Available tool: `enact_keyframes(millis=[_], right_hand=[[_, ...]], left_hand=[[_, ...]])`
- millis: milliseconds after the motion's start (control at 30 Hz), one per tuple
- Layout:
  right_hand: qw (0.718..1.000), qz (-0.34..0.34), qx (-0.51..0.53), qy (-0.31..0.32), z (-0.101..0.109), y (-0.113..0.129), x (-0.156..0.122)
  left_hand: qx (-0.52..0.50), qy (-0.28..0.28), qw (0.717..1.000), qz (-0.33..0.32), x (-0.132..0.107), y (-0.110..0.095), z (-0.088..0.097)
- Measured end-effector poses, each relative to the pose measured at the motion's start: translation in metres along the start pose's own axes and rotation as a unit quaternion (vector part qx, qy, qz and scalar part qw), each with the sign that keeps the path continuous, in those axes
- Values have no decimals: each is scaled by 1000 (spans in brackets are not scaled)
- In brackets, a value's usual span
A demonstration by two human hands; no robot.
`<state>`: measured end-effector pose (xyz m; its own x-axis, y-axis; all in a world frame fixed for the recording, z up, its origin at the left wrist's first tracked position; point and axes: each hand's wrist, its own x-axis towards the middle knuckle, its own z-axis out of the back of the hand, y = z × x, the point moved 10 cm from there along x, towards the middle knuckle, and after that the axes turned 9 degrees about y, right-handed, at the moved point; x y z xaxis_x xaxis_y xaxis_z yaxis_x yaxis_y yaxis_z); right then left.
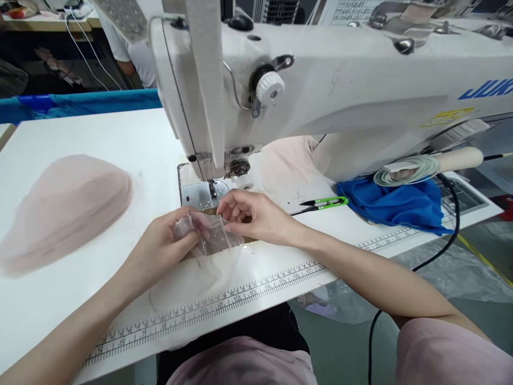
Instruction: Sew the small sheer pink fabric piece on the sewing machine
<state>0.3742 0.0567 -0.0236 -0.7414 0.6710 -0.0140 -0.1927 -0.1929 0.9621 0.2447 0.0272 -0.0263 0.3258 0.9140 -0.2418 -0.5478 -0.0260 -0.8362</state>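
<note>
Fingers of the left hand (pixel 162 240) are pinched, thumb against forefinger, on a gathered end of a clear plastic piece (pixel 215 237). Those of the right hand (pixel 262 215) curl at its other end, thumb and forefinger tips at the edge; we cannot tell whether they grip it. The plastic thus lies between the two sets of fingertips, just in front of the needle area of the sewing machine (pixel 348 80).

On the machine's arm we read "JUK" in blue, cut off by the picture's edge; the yellow label (pixel 448 117) below it is too small for us. Along the front of the white table (pixel 156 139) runs a printed ruler (pixel 224 305), where we make out numbers such as 12, 13 and 17. Under the table we see clear sheeting (pixel 452 267), but cannot tell whether it is a bag.

Sheer pink fabric (pixel 72 208) lies to the left; green-handled snips (pixel 334 201) and blue cloth (pixel 396 206) to the right.
</note>
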Motion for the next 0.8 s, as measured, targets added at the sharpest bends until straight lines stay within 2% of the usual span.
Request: enact_keyframes(millis=[100, 200, 300, 367, 433, 600, 667, 800], right_hand=[[1000, 6, -7, -19, 3, 0, 0], [998, -26, 54, -13, 0, -7, -1], [987, -51, 150, 14, -10, -13, -1], [984, -41, 172, 19, -13, -11, 0], [990, -20, 140, 11, -12, -6, 0], [999, 19, -24, -39, -3, 8, -3], [998, 24, -41, -49, -2, 10, -5], [999, 32, -11, -36, -5, 10, -4]], left_hand=[[-32, 8, 999, 8, -1, 1, -4], [-11, 14, 1000, -5, -3, -4, -7], [57, -17, 998, -34, -6, -12, -4], [95, -51, 993, -42, -8, -14, 0], [116, -74, 989, -54, -9, -16, 2], [134, -87, 982, -103, -9, -25, 1], [144, -90, 978, -117, -10, -28, 0], [162, -110, 972, -128, -14, -30, 2]])
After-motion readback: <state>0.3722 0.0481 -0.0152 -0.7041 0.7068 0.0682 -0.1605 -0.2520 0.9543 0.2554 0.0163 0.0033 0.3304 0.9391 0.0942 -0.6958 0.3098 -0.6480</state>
